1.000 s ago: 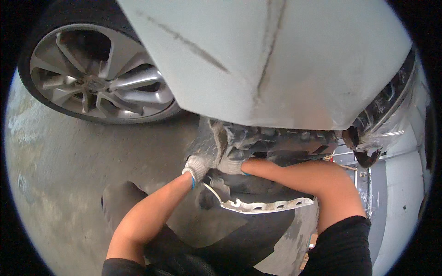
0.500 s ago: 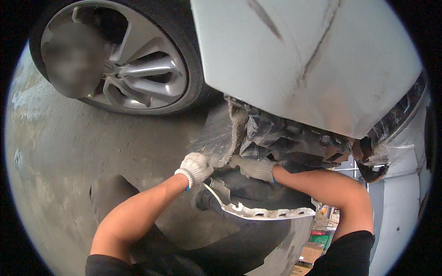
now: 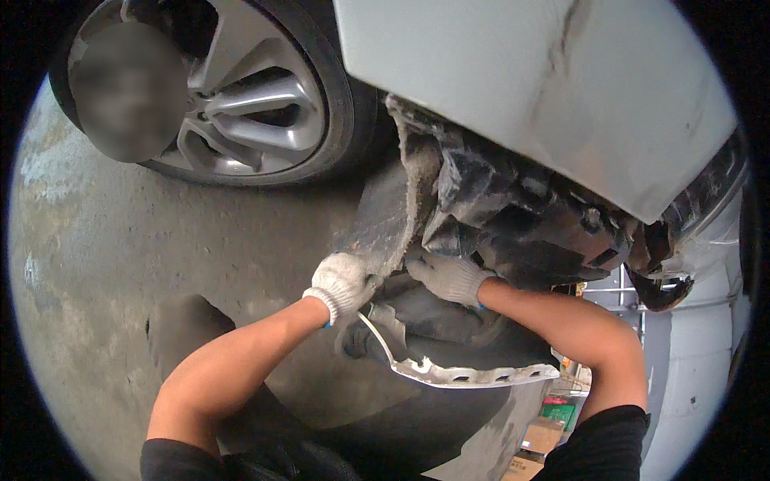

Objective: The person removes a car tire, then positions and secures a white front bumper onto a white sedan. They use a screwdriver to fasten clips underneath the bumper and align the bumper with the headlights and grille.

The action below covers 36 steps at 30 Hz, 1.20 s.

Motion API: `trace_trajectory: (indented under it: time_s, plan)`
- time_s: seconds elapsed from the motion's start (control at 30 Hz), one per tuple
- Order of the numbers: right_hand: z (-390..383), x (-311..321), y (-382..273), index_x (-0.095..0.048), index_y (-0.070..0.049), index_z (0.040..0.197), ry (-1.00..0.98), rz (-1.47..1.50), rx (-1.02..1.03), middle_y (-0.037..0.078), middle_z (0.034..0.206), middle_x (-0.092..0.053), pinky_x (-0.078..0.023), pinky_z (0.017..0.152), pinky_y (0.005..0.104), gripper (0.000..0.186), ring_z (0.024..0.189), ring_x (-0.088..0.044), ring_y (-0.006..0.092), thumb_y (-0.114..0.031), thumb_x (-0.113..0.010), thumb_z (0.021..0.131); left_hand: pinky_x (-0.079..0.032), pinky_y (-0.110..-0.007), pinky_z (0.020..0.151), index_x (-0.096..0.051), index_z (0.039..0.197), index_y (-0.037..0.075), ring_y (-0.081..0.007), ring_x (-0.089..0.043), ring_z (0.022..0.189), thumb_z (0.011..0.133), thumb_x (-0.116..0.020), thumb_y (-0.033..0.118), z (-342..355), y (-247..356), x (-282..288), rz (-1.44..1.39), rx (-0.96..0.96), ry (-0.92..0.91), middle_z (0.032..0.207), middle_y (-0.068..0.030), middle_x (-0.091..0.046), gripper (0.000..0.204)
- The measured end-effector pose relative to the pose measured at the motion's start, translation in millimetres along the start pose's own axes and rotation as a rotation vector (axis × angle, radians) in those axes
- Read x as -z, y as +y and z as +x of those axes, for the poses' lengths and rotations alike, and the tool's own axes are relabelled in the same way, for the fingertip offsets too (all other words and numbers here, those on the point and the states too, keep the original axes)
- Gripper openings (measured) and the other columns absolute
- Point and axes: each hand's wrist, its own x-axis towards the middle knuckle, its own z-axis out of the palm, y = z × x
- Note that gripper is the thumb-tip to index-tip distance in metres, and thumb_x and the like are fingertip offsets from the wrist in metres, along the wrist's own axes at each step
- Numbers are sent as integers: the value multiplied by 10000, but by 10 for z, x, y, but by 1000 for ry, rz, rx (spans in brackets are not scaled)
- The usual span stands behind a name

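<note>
My left hand (image 3: pixel 341 284), in a knitted white glove, is closed on the lower end of a grey, felt-like wheel arch liner (image 3: pixel 383 210). The liner hangs behind the wheel, its rough edge frayed. On the other side of that edge, my gloved right hand (image 3: pixel 447 277) is closed at the liner, with its fingertips partly hidden. Torn black plastic parts (image 3: pixel 529 216) hang under the pale body panel (image 3: pixel 497 88), just above my right hand. Below both hands lies a white-edged, slotted trim piece (image 3: pixel 473 375), which neither hand holds.
The wheel (image 3: pixel 265 112) with its silver rim stands at the upper left, partly covered by a blurred patch. Concrete floor (image 3: pixel 233 248) spreads beneath it. A broken dark part (image 3: pixel 659 293) dangles at the right. Cardboard boxes (image 3: pixel 542 434) and a green item (image 3: pixel 559 413) are at the lower right.
The body panel sits higher in view, and more of the liner and torn black parts shows between it and my hands. Both hands stay at the liner, slightly higher in the picture.
</note>
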Motion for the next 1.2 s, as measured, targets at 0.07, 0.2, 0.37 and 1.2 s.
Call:
trace_trajectory:
  time_s: [0.07, 0.2, 0.37, 1.2]
  plan:
    - [-4, 220, -146, -579, -33, 1220, -89, 21, -92, 256, 1117, -623, -467, 899, 483, 410, 1042, -606, 422, -315, -363, 1014, -511, -502, 800, -696, 1006, 94, -401, -645, 886, 875, -590, 319, -3, -1, -17, -5, -18, 36, 947, -210, -680, 281]
    - [98, 112, 79, -576, -25, 1236, -88, -108, 38, 256, 1183, -611, -433, 977, 459, 447, 1078, -594, 417, -365, -443, 977, -501, -503, 820, -657, 1064, 74, -407, -636, 906, 906, -564, 321, -6, 12, -126, -30, -16, 14, 972, -212, -671, 308]
    - [241, -257, 368, -646, -20, 916, 278, 18, 219, 221, 867, -640, -471, 729, 440, 375, 778, -594, 335, -355, -486, 966, -488, -494, 850, -623, 1128, 67, -422, -619, 967, 947, -528, 349, 84, -110, -155, -47, -75, -100, 1037, -225, -661, 348]
    - [69, 98, 1, -650, -80, 1131, 129, 97, 57, 165, 1052, -680, -465, 911, 454, 436, 1002, -622, 373, -448, -529, 932, -470, -308, 731, -619, 1054, -4, -156, -554, 835, 910, -489, 41, 261, -983, -661, -411, -142, -500, 915, -51, -622, 199]
